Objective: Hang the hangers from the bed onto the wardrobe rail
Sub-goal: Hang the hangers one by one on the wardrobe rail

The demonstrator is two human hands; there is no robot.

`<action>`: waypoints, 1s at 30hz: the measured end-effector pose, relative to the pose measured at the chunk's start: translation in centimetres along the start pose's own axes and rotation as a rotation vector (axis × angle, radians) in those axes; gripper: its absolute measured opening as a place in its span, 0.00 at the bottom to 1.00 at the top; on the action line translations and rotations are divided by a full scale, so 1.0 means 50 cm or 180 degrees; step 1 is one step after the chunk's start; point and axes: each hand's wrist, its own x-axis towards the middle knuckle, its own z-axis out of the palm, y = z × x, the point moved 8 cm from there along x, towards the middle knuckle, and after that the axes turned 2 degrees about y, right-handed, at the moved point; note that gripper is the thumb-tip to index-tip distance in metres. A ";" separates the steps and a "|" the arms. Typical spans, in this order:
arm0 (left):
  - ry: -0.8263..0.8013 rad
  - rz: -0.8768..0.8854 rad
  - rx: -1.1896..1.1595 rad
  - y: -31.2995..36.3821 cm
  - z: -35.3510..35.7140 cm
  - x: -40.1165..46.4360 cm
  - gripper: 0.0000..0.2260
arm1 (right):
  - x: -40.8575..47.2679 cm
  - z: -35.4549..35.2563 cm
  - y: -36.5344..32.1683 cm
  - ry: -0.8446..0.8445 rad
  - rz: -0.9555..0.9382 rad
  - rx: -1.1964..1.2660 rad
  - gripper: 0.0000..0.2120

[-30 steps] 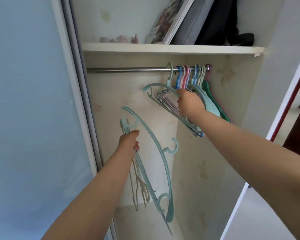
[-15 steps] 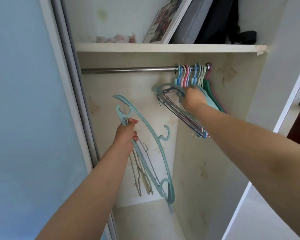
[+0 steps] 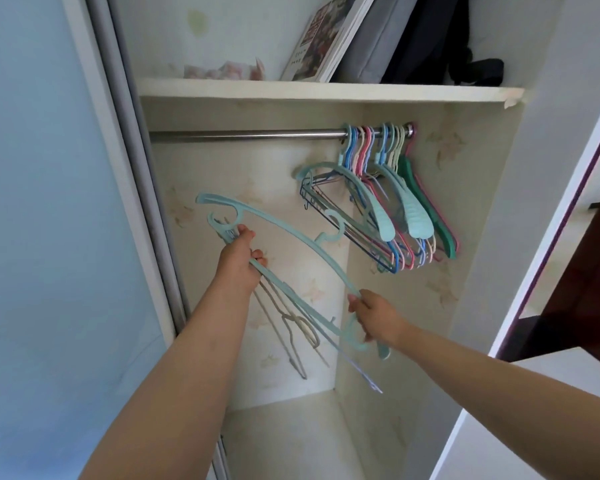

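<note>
A metal wardrobe rail (image 3: 250,134) runs under a shelf. Several coloured hangers (image 3: 388,202) hang bunched at its right end. My left hand (image 3: 238,261) grips a bundle of hangers near their hooks: teal plastic ones and thin beige wire ones (image 3: 291,327) dangling below. A long teal hanger (image 3: 291,237) arcs from that bundle down to the right. My right hand (image 3: 374,318) pinches its lower end, below the hung bunch.
A sliding door frame (image 3: 129,188) stands at the left of the opening. The shelf (image 3: 326,93) above the rail carries a book, a grey case and a dark bag. The left stretch of the rail is bare. The wardrobe side wall (image 3: 465,237) is close on the right.
My right hand has let go of the hung hangers, dropped down and taken hold of the lower end of the long teal hanger. My left hand rose slightly with its bundle.
</note>
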 end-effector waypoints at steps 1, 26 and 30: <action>-0.0001 0.0077 0.0103 0.004 0.001 -0.004 0.12 | -0.005 -0.016 -0.011 0.0146 -0.0126 -0.0013 0.16; 0.0452 0.0075 0.1374 -0.099 -0.123 0.030 0.08 | -0.047 -0.189 -0.294 0.1840 -0.1311 -0.1250 0.18; 0.0205 0.0246 0.1622 -0.093 -0.084 0.010 0.12 | -0.002 -0.204 -0.352 0.1970 -0.1166 -0.1933 0.22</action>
